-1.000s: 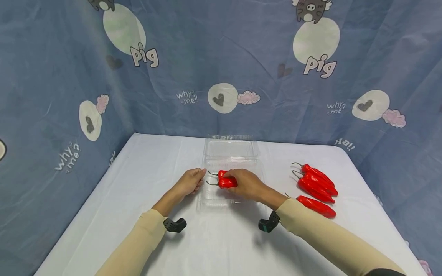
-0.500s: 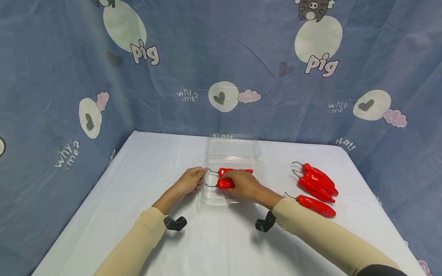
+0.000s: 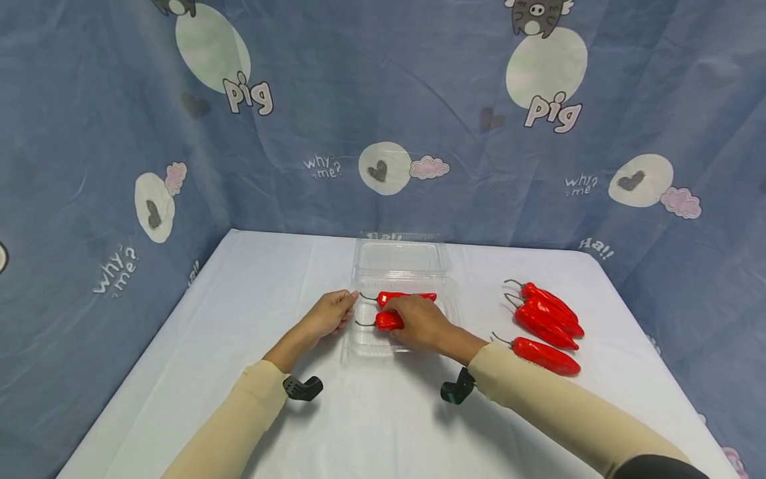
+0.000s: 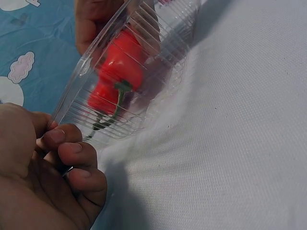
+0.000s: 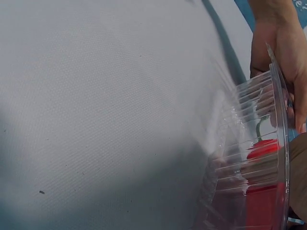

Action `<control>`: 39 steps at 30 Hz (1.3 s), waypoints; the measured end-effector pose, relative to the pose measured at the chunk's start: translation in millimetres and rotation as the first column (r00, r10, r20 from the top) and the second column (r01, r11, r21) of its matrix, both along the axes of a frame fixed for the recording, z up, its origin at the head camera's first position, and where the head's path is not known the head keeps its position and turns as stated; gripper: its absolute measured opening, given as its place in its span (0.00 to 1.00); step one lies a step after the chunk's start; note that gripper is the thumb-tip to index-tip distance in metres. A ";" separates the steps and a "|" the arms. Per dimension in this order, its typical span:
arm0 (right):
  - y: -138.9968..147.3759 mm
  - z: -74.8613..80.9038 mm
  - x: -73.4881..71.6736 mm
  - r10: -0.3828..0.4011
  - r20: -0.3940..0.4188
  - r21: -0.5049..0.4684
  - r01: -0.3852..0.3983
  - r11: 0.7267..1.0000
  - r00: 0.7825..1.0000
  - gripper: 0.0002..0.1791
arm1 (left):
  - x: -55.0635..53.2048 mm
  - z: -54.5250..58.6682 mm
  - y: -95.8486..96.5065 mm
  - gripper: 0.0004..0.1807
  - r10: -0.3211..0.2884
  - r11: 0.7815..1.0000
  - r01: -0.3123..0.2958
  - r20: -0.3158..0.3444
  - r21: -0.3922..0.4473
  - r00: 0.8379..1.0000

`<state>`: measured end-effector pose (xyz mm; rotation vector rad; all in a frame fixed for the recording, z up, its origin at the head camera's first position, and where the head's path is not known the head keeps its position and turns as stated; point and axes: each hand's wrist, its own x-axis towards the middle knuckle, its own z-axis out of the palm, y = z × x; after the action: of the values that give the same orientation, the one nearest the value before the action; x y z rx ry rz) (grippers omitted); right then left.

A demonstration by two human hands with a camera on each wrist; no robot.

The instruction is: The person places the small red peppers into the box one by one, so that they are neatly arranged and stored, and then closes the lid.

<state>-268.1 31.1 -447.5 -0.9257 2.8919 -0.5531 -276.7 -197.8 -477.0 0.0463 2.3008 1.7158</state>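
Observation:
A clear plastic clamshell box (image 3: 366,348) lies opened on the white table, its lid (image 3: 402,257) folded back toward the wall. My left hand (image 3: 328,315) pinches the box's left rim between thumb and forefinger; in the left wrist view, the other fingers of that hand (image 4: 62,167) are curled. Inside the box, my right hand (image 3: 421,323) grips a red pepper (image 3: 389,321) with its green stem pointing left. Another red pepper (image 3: 390,298) lies behind it, partly covered by that hand. Through the ribbed wall in the right wrist view, a red pepper (image 5: 261,208) shows.
Several more red peppers (image 3: 541,326) lie on the table to the right, with one pepper (image 3: 546,356) nearest the right forearm. A blue printed curtain (image 3: 299,133) hangs behind and at the left of the white tablecloth (image 3: 287,259).
The right hand has shifted slightly down and toward the front of the box with its pepper, uncovering more of the rear pepper. The left hand stays at the rim.

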 end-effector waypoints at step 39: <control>2.9 0.1 2.6 -0.003 0.039 -0.035 0.005 0.999 0.999 0.29 | -1.3 -3.2 1.3 0.24 0.023 1.000 -0.023 -0.010 -0.001 1.000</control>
<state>-265.5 33.9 -447.4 -0.9034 2.8590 -0.6169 -278.0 -196.5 -480.2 0.0293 2.3179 1.7296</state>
